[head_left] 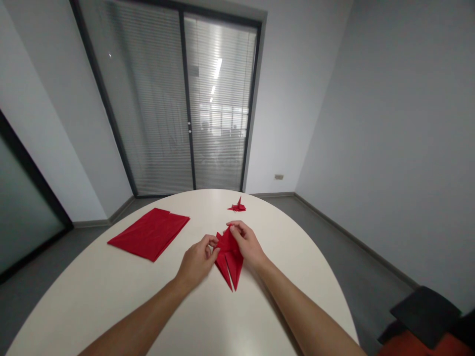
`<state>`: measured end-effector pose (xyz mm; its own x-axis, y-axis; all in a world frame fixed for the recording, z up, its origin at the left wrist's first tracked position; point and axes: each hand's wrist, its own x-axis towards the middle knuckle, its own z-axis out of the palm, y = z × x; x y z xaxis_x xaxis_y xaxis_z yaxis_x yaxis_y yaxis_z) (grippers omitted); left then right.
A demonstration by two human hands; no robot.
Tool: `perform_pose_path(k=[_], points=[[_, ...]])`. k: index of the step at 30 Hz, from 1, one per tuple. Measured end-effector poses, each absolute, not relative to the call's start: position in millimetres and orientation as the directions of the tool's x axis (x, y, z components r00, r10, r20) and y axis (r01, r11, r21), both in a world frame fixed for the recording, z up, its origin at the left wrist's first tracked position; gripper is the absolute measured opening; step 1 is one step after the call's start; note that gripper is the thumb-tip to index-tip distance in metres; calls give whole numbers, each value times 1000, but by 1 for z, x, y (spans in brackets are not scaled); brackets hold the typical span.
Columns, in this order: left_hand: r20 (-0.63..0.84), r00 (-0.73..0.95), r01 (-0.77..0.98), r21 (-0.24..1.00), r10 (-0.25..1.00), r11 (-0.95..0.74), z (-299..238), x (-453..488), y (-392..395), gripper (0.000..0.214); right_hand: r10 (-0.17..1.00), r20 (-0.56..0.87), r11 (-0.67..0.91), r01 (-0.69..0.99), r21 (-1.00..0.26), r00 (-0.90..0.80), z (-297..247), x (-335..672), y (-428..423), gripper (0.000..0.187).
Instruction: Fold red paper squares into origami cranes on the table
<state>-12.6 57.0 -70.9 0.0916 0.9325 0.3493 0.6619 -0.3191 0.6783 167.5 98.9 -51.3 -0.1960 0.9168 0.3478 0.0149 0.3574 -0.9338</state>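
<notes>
Between my hands is a piece of red folded paper [230, 254], with two narrow points split by a slit and aimed toward me. My left hand [199, 259] pinches its left edge between thumb and fingers. At the upper right of the same paper, my right hand [248, 243] is closed, thumb on top and fingers behind. Part of the paper's far end is covered by the fingers. Further back on the table stands a small red origami crane [238, 205], one point sticking up.
A stack of red paper sheets [150, 235] lies left on the round white table [178, 316]. Beyond the table are glass panels with blinds [222, 109] and white walls. A black and orange chair [425, 316] stands at the lower right.
</notes>
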Motion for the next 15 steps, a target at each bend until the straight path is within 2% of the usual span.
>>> perform_pose_path(k=[6, 15], points=[[351, 75, 691, 657, 933, -302, -70, -12, 58, 10, 894, 398, 414, 36, -910, -205, -55, 166, 99, 27], [366, 104, 713, 621, 925, -326, -67, -11, 56, 11, 891, 376, 408, 88, -909, -254, -53, 164, 97, 25]])
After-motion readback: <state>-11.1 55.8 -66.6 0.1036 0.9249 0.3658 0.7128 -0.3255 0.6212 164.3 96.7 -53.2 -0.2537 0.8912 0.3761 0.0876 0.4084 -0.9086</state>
